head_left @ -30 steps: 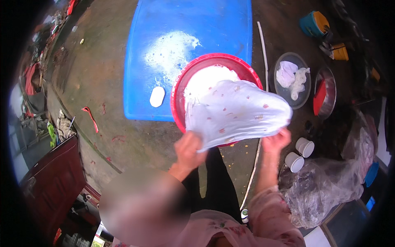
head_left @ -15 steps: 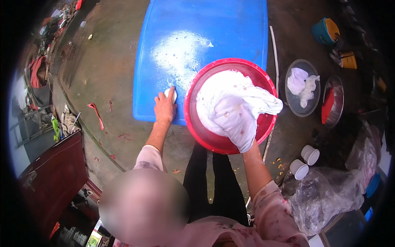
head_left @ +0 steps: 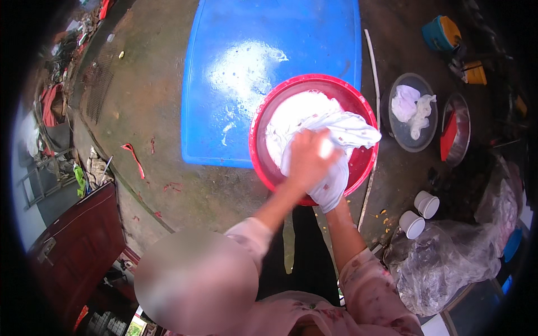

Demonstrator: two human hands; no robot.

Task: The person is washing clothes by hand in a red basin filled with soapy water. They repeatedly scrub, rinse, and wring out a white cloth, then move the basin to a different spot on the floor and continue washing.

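My left hand (head_left: pixel 309 158), a little blurred, grips a white bar of soap (head_left: pixel 327 148) against a wet white garment (head_left: pixel 336 179). The garment is bunched over a red basin (head_left: pixel 371 112) and its end drapes over the basin's right side. Under the cloth lies my right hand, covered from the wrist on, so its fingers are hidden. White suds or bright wet cloth (head_left: pixel 280 126) fill the basin's left part.
The basin stands at the near right corner of a wet blue tabletop (head_left: pixel 224 140). To the right are a grey basin (head_left: pixel 400 137) with white cloths, a metal basin (head_left: pixel 462 131), two white tubs (head_left: pixel 412 225) and crumpled clear plastic (head_left: pixel 437 263). A white pole (head_left: pixel 372 61) runs alongside the table.
My left hand has lifted the soap off the blue tabletop and carried it right, onto the garment in the basin. My right hand stays under the cloth.
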